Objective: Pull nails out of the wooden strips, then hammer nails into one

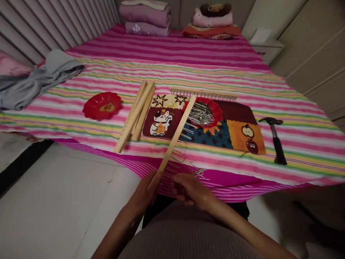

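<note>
My left hand (150, 189) grips the near end of a narrow wooden strip (176, 136). The strip slants away over the bed, with several long nails sticking out of its right side. Close to that near end is my right hand (192, 189), its fingers curled together; whatever they may pinch is hidden. Loose nails (198, 173) lie on the cloth just beyond it. Past the strip, a red scalloped dish (217, 112) heaped with nails sits on a patterned mat (212, 138) with a cat picture.
A hammer (277, 144) lies right of the mat. Several wooden strips (134, 115) and a second red dish (101, 105) are on the left. Another nailed strip (203, 93) rests behind the mat. Folded bedding (147, 18) and grey clothing (43, 79) lie farther off.
</note>
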Tool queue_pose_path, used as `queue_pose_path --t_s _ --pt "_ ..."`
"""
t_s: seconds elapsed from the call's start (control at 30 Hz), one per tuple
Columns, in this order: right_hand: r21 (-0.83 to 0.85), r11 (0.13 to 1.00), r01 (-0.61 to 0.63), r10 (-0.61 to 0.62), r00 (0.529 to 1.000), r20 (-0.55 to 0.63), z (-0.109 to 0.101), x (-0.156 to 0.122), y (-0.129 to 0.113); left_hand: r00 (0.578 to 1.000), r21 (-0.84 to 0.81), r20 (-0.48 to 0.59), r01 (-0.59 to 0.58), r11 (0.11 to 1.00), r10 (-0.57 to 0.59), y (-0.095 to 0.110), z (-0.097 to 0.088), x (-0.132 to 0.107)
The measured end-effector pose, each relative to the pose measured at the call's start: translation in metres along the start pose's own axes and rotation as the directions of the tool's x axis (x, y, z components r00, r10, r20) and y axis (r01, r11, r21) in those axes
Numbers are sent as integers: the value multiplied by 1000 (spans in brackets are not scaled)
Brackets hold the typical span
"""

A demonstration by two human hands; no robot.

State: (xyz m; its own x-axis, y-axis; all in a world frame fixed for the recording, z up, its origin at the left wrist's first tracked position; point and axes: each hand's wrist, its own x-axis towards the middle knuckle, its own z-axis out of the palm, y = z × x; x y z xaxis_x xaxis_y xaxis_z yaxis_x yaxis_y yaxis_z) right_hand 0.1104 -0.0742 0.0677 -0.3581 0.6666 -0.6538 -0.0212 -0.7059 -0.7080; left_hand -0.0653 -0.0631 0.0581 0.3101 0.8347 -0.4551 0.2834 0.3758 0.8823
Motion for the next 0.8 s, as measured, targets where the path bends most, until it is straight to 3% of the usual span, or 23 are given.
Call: queue_pose_path --t_s 0.2,0.27,0.4,0.57,0.67,0.73,0.8 --pt "242 954 -174 134 976 173 -6 5 11 995 91 22 -97 991 96 -3 -1 -2" --pt "255 944 -208 159 967 200 -4 5 11 992 74 34 -123 990 121 -4 0 -1" --pt "32 992 -125 116 974 196 5 7 14 991 -11 56 -120 993 121 3 6 1" --pt "-210 977 24 22 976 215 7 1 12 986 -56 -113 -130 990 123 9 11 4" --pt "-225 974 10 39 977 210 -2 -7 9 983 -163 -182 -49 985 19 6 -2 5" --pt "-228 973 -19 54 988 148 -11 -9 11 970 -242 -234 13 970 -72 5 -15 6" --pt "-341 939 41 -45 999 -4 -21 -5 16 961 -306 -247 42 951 -122 5 -25 8"
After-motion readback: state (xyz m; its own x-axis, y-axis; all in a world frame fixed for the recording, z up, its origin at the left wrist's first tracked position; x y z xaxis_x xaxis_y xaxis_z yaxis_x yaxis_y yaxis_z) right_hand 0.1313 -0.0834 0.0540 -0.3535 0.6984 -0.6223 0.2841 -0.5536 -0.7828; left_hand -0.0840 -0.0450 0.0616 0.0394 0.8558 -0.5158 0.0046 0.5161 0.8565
